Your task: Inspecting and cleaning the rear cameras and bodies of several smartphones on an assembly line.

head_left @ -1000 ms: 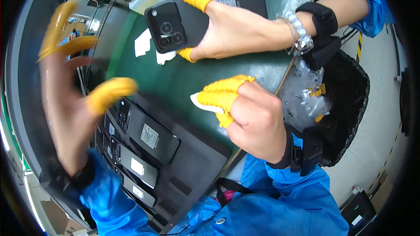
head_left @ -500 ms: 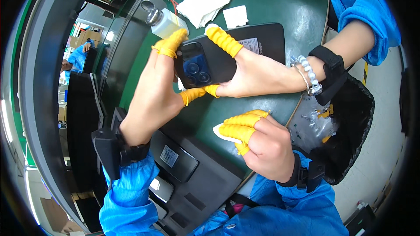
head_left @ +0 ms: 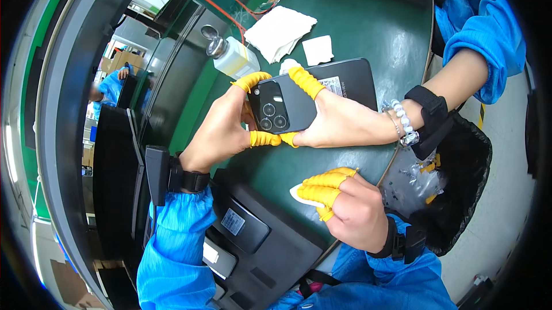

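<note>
My left hand (head_left: 221,126), in yellow finger cots, grips the camera end of a dark smartphone (head_left: 300,112) by its edges. The phone's back faces up, showing a three-lens camera block (head_left: 268,109) and a white label. A co-worker's hand (head_left: 348,120), with a beaded bracelet and yellow finger cots, comes in from the right and holds the phone's middle. My right hand (head_left: 355,206) is closed at the table's near edge, apart from the phone, pinching a small white wipe (head_left: 297,194).
Beyond the phone stand a pump bottle (head_left: 237,59), a stack of white wipes (head_left: 280,31) and a single wipe (head_left: 318,50) on the green table (head_left: 379,22). More phones (head_left: 244,226) lie in a black foam tray (head_left: 287,238). A black-lined bin (head_left: 468,166) stands right.
The view has shifted, so the table and tools sit lower in the picture. My left hand and the co-worker's still hold the phone; my right still pinches the wipe.
</note>
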`<act>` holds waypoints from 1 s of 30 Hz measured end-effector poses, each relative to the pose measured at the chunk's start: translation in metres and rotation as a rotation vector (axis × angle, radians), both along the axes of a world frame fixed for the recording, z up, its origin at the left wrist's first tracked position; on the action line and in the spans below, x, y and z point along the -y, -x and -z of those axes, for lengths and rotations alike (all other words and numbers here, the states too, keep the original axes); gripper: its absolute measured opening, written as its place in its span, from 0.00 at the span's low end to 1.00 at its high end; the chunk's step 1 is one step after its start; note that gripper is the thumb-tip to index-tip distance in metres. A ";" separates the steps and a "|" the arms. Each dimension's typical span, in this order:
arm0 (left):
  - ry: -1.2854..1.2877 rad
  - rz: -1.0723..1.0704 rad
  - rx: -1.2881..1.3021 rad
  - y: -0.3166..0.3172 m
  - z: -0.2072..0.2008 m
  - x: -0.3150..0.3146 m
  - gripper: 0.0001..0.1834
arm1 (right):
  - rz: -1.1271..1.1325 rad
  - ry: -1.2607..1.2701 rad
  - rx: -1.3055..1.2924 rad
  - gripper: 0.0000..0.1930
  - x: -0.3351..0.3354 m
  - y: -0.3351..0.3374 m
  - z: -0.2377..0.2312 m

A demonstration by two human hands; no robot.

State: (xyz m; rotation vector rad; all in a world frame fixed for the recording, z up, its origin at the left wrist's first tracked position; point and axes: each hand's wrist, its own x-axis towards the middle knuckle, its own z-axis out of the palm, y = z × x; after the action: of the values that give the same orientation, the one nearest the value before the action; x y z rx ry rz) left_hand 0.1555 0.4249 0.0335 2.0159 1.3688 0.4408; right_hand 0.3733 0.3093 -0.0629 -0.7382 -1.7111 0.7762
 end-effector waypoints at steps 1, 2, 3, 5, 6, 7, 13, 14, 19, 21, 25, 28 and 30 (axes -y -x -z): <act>0.044 -0.016 0.003 -0.001 -0.002 0.000 0.50 | 0.027 0.017 -0.010 0.20 0.000 0.001 -0.003; 0.045 -0.012 0.022 0.002 0.000 -0.001 0.51 | 0.053 0.034 -0.019 0.19 0.000 0.002 -0.004; 0.042 -0.012 0.021 0.003 0.001 -0.002 0.51 | 0.053 0.031 -0.021 0.19 0.000 0.002 -0.005; 0.057 -0.007 0.034 0.004 0.004 -0.004 0.52 | 0.053 0.028 -0.037 0.20 0.000 0.002 -0.005; 0.057 -0.005 0.036 0.004 0.005 -0.005 0.52 | 0.055 0.028 -0.035 0.20 0.000 0.002 -0.004; 0.061 -0.005 0.008 0.003 0.004 -0.005 0.51 | 0.057 0.030 -0.032 0.19 0.000 0.002 -0.004; 0.010 0.003 -0.146 -0.002 -0.005 0.001 0.56 | 0.027 -0.012 0.009 0.21 -0.001 0.000 -0.002; -0.024 0.005 -0.217 -0.003 -0.010 0.004 0.59 | 0.046 -0.016 0.011 0.20 -0.002 0.000 -0.003; -0.238 0.016 -0.383 0.010 -0.058 0.064 0.61 | 0.067 0.011 -0.051 0.18 -0.003 0.002 -0.007; -0.243 0.025 -0.447 0.023 -0.077 0.112 0.52 | 0.094 0.023 -0.054 0.16 -0.003 0.006 -0.007; -0.189 -0.058 -0.484 0.044 -0.093 0.224 0.28 | 0.150 0.037 0.021 0.12 0.002 0.008 -0.008; -0.225 -0.173 -0.547 0.063 -0.091 0.302 0.20 | 0.127 0.110 0.083 0.12 0.005 0.001 -0.020; -0.250 -0.313 -0.525 0.085 -0.079 0.352 0.19 | 0.110 0.117 0.122 0.12 0.004 0.002 -0.034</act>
State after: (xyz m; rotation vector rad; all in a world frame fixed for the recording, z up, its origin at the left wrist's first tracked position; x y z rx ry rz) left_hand 0.0705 0.0724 0.1129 2.2207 2.0536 0.2279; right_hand 0.3710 0.3055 -0.0284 -0.9698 -1.7285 0.7728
